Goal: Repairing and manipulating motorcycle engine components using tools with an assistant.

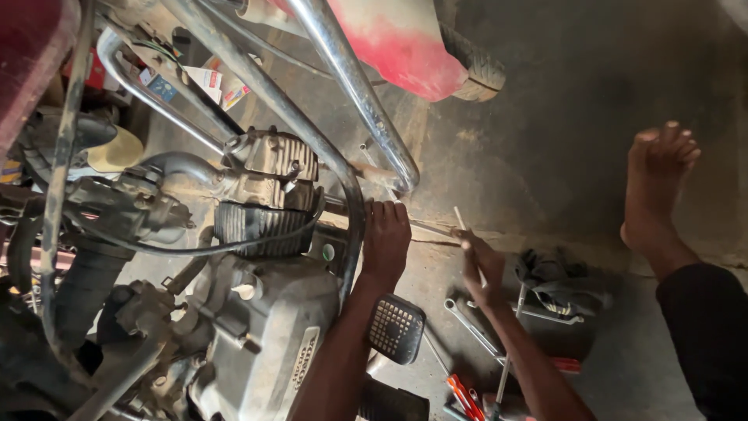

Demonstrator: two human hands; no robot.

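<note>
Chrome exhaust pipe [354, 86] runs down to your left hand [385, 242], whose fingers curl closed at its joint beside the grey finned engine cylinder [261, 226]. Your right hand [479, 265] pinches a thin pale rod [466, 234]; keep it steady (spanners lie below). White-and-red cartons [210, 82] sit behind the frame.

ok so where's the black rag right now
In the head view the black rag lies crumpled on the concrete floor at right, just beyond the right hand, beside the spanners and below the bare foot.
</note>
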